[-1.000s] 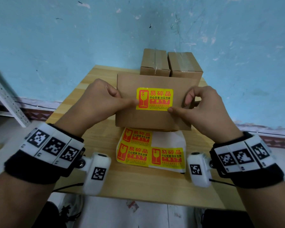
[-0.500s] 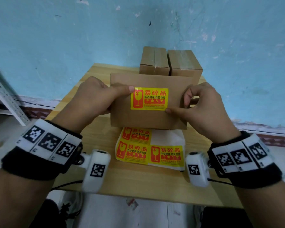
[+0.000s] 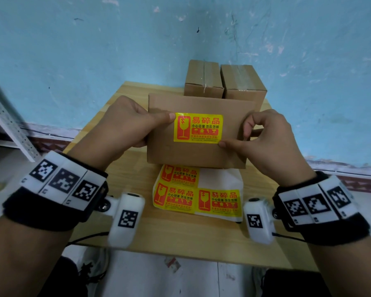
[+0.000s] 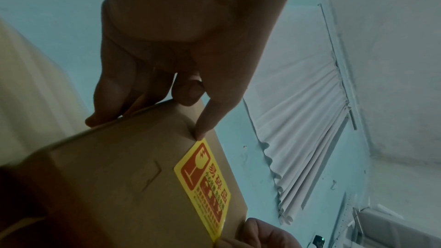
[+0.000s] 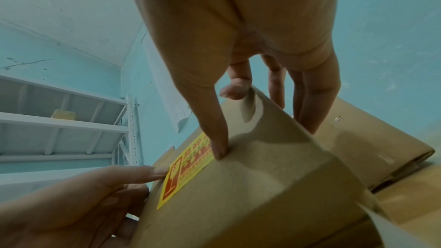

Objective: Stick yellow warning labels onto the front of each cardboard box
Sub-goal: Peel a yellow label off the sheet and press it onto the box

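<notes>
Blue painted wall (image 3: 73, 71) behind a wooden desk (image 3: 180, 239); white metal shelving (image 5: 64, 120) at far left, partly cut off by the head view's edge. Two taped cardboard boxes (image 3: 224, 82) stand side by side at the far edge of the desk, their lower fronts hidden behind the held box (image 3: 193, 153). That box is held up above the desk, front face toward the camera, with a yellow warning label (image 3: 198, 128) on its upper middle. Small print on the label is too fine to read.

Left hand (image 3: 124, 127) grips the box's left edge: thumb lies across the front with its tip at the label's upper left corner, fingers wrapped behind and out of sight in the head view. Right hand (image 3: 266, 140) grips the right edge: thumb tip presses at the label's lower right corner, index finger curled near the edge, other fingers behind the box.

Label sheet (image 3: 198, 196) lies flat on the desk below the box, near side; three yellow labels are visible on it, its far part hidden by the box. Both wrists carry marker bands and white camera housings.
</notes>
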Demonstrator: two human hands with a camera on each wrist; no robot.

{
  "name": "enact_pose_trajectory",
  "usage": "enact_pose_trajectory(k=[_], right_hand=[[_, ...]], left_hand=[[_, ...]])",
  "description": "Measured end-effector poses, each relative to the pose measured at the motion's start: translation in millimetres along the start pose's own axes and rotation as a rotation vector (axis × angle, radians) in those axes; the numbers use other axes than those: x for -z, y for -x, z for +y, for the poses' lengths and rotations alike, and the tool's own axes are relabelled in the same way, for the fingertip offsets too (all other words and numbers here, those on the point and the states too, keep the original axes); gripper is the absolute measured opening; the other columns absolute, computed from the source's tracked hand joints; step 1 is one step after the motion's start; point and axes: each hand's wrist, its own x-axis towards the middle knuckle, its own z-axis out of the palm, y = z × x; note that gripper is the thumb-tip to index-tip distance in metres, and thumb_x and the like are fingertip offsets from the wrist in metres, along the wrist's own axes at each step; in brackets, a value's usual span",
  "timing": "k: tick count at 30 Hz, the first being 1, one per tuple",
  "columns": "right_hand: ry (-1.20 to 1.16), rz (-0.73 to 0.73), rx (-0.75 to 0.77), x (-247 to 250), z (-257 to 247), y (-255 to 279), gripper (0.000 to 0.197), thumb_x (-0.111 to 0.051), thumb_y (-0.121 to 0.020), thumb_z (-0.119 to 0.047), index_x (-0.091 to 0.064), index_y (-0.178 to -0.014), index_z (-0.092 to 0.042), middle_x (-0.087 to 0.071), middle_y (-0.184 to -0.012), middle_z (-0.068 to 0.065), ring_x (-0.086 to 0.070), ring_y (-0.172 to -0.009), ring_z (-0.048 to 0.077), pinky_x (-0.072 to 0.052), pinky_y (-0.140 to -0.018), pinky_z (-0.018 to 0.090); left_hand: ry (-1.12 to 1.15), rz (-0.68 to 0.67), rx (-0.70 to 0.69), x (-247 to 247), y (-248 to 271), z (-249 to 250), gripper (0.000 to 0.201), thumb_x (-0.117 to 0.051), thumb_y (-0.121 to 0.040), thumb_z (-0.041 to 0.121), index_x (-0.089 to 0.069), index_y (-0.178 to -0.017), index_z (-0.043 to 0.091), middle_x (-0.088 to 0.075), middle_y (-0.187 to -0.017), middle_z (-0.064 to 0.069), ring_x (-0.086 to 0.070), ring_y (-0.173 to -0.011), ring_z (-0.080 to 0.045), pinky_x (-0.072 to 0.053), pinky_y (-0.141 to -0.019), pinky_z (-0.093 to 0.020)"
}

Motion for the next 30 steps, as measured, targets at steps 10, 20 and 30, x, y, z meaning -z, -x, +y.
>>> enact_pose_trajectory(k=[10, 20, 30], right_hand=[[-0.035, -0.002, -0.026, 6.2, 6.1, -6.0, 0.049, -0.093, -0.055, -0.023, -0.044, -0.062, -0.025, -0.060, -0.094, 0.014, -0.062, -0.085, 0.031, -0.056, -0.076, 0.050], [-0.041, 0.002, 0.017, 2.9, 11.7, -6.9, 0.043, -0.083, -0.062, -0.001, -0.047, -0.062, -0.025, -0.055, -0.105, 0.011, -0.062, -0.092, 0.028, -0.056, -0.083, 0.048], [-0.129, -0.241, 0.018, -4.2, 15.7, -9.2, 0.032, -0.077, -0.073, 0.002, -0.054, -0.074, -0.020, -0.064, -0.091, 0.004, -0.067, -0.099, 0.020, -0.060, -0.081, 0.039]], left_hand=[[0.204, 0.079, -0.042, 6.5, 5.2, 14.2, 0.052, -0.088, -0.069, 0.030, -0.038, -0.078, 0.016, -0.053, -0.082, -0.003, -0.065, -0.066, -0.020, -0.061, -0.060, -0.028], [0.186, -0.085, -0.113, 7.8, 8.0, 8.7, 0.089, -0.083, -0.066, -0.007, -0.050, -0.141, 0.029, -0.076, -0.093, -0.010, -0.074, -0.092, -0.012, -0.056, -0.082, -0.022], [-0.006, -0.194, -0.173, 35.2, 1.5, 5.5, 0.084, -0.076, -0.073, -0.015, -0.055, -0.138, 0.033, -0.076, -0.101, -0.012, -0.075, -0.089, -0.016, -0.059, -0.085, -0.030]])
